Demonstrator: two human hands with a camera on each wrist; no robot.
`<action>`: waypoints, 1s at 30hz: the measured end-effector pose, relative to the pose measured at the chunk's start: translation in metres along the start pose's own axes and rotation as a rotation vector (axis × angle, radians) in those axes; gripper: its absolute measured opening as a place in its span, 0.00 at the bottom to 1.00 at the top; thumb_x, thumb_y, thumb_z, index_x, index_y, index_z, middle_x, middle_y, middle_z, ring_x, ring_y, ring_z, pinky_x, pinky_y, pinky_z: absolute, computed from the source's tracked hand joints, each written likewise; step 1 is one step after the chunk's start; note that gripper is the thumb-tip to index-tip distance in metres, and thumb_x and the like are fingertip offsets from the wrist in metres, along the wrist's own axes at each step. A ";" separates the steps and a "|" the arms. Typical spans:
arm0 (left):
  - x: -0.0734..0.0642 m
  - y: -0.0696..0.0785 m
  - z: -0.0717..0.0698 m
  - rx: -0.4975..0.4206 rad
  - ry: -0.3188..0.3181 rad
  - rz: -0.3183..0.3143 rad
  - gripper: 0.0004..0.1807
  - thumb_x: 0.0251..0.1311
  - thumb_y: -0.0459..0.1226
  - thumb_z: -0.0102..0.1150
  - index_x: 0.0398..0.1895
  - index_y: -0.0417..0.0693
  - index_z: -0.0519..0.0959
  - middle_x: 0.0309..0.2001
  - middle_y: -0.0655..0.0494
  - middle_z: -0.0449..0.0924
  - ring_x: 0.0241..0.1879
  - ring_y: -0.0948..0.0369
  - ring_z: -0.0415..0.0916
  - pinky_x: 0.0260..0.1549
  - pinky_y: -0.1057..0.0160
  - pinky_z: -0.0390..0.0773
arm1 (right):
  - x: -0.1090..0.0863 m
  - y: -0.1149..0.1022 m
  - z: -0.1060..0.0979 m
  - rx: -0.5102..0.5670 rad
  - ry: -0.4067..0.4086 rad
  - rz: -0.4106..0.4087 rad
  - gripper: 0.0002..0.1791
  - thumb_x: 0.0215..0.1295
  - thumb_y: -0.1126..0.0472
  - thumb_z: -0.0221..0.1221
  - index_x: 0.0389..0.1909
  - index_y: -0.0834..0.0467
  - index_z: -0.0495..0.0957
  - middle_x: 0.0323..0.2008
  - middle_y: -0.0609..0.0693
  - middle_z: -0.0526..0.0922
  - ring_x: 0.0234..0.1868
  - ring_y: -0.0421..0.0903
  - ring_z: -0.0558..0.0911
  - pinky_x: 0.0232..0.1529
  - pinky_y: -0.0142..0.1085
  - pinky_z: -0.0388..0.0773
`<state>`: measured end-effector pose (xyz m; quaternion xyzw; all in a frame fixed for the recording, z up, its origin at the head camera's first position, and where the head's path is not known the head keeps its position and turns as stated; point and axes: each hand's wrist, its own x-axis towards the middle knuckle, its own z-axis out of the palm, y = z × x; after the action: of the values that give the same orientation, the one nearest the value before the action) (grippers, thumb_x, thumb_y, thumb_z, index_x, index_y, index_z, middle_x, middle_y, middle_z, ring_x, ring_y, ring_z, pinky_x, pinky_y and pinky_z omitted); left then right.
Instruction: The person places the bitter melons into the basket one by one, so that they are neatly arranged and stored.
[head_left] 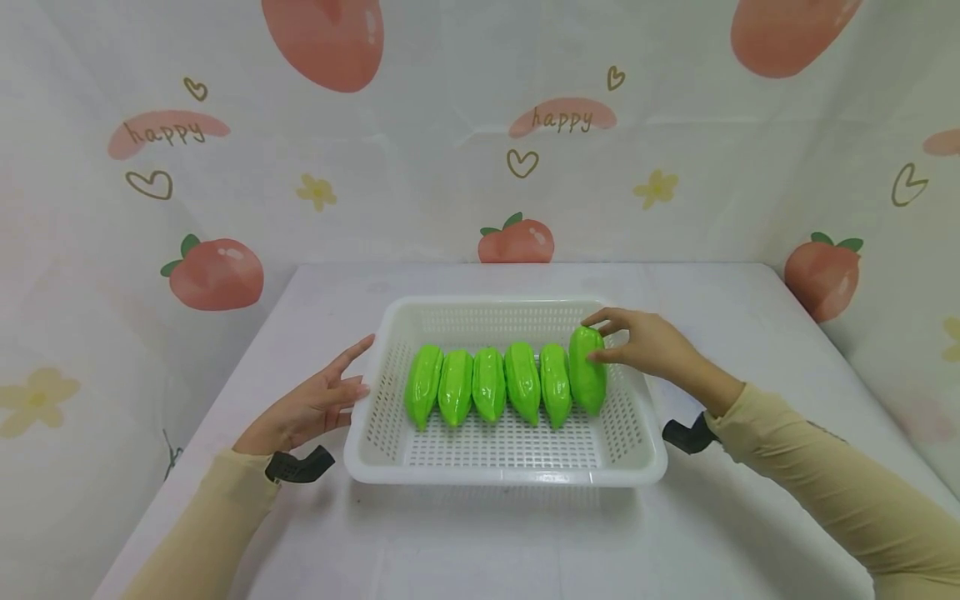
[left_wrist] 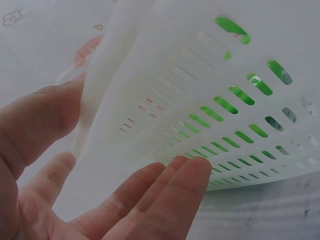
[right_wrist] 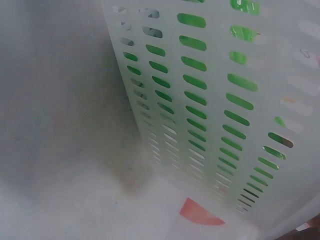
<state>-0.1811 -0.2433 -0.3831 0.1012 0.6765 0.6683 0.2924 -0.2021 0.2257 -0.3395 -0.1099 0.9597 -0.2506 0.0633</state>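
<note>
A white perforated plastic basket [head_left: 504, 476] stands on the table. Inside it several shiny bright green, ridged, pointed fruits [head_left: 489, 385] lie side by side in a row. At the right end of the row, my right hand [head_left: 648, 343] pinches the last green ridged fruit [head_left: 587, 375], thumb on its side and fingers at its top end. My left hand [head_left: 311, 404] is at the basket's left side, fingers extended. In the left wrist view, that hand's fingers [left_wrist: 170, 200] lie beside the slotted wall, thumb near the rim. The right wrist view hides most of the right hand.
The white table [head_left: 480, 546] extends around the basket. Behind it hangs a pale cloth backdrop [head_left: 420, 167] printed with peaches, hearts and flowers. Each wrist bears a dark camera mount, one on the left [head_left: 300, 465] and one on the right [head_left: 688, 434].
</note>
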 end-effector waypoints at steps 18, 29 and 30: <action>-0.001 -0.001 -0.002 0.038 -0.014 0.014 0.42 0.71 0.33 0.49 0.77 0.74 0.40 0.60 0.56 0.74 0.51 0.56 0.81 0.49 0.51 0.81 | -0.004 -0.002 0.007 -0.132 0.057 -0.017 0.32 0.56 0.49 0.68 0.63 0.49 0.74 0.58 0.59 0.79 0.54 0.62 0.80 0.37 0.43 0.80; 0.000 0.000 -0.001 0.009 -0.005 0.006 0.43 0.70 0.33 0.50 0.76 0.74 0.40 0.59 0.58 0.76 0.50 0.56 0.82 0.49 0.52 0.81 | -0.004 -0.001 0.008 -0.190 0.054 -0.038 0.38 0.50 0.47 0.72 0.64 0.51 0.73 0.58 0.63 0.77 0.41 0.53 0.81 0.27 0.35 0.74; 0.000 0.000 -0.001 0.008 -0.004 0.005 0.43 0.70 0.33 0.50 0.76 0.74 0.40 0.59 0.58 0.76 0.50 0.56 0.82 0.49 0.52 0.81 | -0.004 -0.001 0.009 -0.188 0.055 -0.041 0.38 0.50 0.47 0.72 0.64 0.51 0.73 0.58 0.62 0.78 0.43 0.55 0.82 0.29 0.36 0.76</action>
<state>-0.1812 -0.2442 -0.3834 0.1055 0.6785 0.6660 0.2915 -0.1964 0.2218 -0.3462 -0.1282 0.9779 -0.1636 0.0211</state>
